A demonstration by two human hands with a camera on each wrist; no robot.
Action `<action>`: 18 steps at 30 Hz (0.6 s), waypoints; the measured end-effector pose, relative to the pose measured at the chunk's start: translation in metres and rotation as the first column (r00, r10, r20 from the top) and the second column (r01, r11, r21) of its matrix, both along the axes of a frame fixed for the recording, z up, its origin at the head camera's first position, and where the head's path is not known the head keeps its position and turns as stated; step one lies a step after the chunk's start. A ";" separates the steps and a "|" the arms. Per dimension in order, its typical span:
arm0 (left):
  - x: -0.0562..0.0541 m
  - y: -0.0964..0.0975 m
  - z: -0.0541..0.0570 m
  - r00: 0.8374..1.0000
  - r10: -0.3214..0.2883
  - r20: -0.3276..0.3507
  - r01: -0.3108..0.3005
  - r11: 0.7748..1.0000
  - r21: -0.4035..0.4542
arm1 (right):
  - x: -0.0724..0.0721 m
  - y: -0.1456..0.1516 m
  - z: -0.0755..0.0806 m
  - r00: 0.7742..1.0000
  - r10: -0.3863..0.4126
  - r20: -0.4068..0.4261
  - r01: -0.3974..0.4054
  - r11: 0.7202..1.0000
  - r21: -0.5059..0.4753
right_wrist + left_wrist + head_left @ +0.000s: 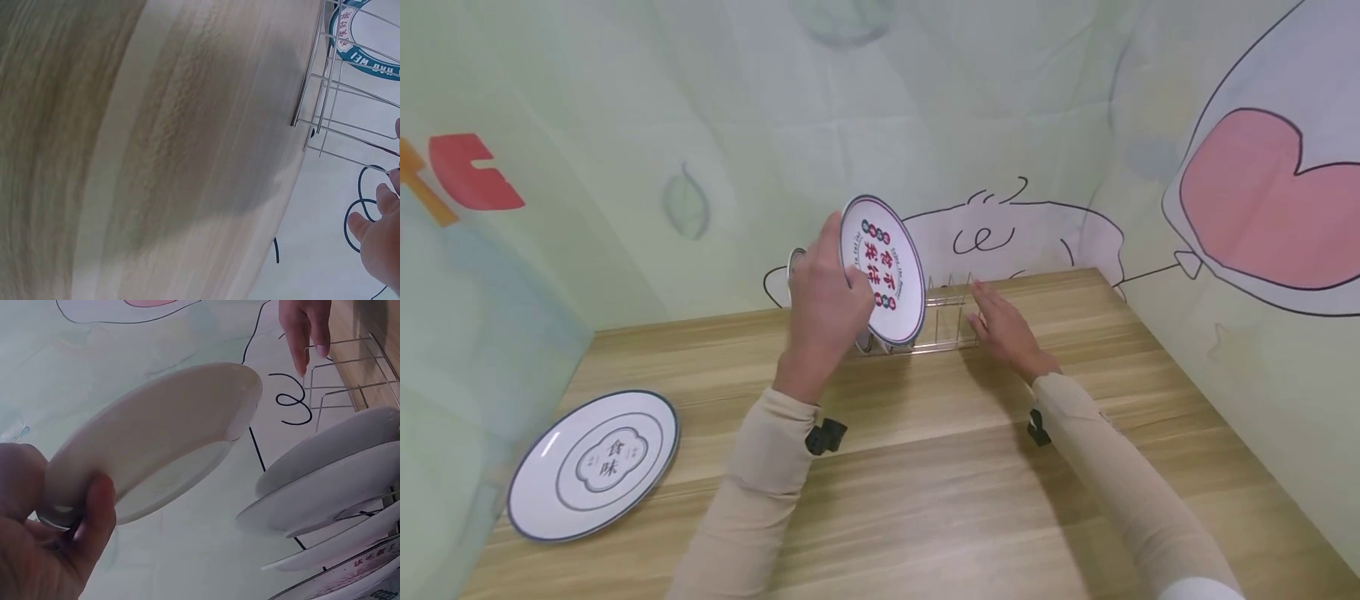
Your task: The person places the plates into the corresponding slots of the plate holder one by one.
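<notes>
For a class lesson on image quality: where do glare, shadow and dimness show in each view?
Head view: a glare streak on the plate lying at left, soft shadows on the wooden tabletop; left wrist view: the held plate looks dim; right wrist view: a broad, soft-edged shadow across the tabletop.

A blue-rimmed white plate (883, 271), red-lettered, was held steeply tilted near a wire rack (945, 301) along the desk (955, 467)'s back edge.

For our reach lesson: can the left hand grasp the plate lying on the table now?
Probably not: the left hand grips the red-lettered plate, though nothing covers the other plate.
</notes>
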State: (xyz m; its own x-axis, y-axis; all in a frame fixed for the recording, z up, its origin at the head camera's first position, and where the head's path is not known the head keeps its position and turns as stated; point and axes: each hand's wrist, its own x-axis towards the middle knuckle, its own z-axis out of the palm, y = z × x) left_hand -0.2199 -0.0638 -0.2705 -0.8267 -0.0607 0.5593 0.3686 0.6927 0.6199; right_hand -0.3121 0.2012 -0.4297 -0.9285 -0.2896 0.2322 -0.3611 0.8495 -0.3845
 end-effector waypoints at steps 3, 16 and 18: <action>0.003 0.013 -0.002 0.999 -0.021 0.031 0.024 0.995 -0.094 | 0.002 0.000 0.000 1.000 0.000 -0.001 0.000 1.000 -0.001; -0.009 0.054 -0.027 0.994 -0.039 0.105 0.078 0.915 -0.396 | 0.003 -0.001 -0.002 1.000 -0.010 0.010 0.010 1.000 -0.006; -0.011 0.056 -0.029 0.991 -0.045 0.124 0.091 0.911 -0.402 | 0.003 -0.001 -0.001 1.000 -0.011 0.002 0.011 1.000 -0.008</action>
State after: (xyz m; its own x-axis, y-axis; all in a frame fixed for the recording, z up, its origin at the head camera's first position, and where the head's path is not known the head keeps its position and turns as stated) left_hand -0.2311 -0.0075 -0.2998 -0.8780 0.2109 0.4297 0.3700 0.8686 0.3296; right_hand -0.3090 0.1997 -0.4304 -0.9321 -0.2775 0.2327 -0.3510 0.8502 -0.3923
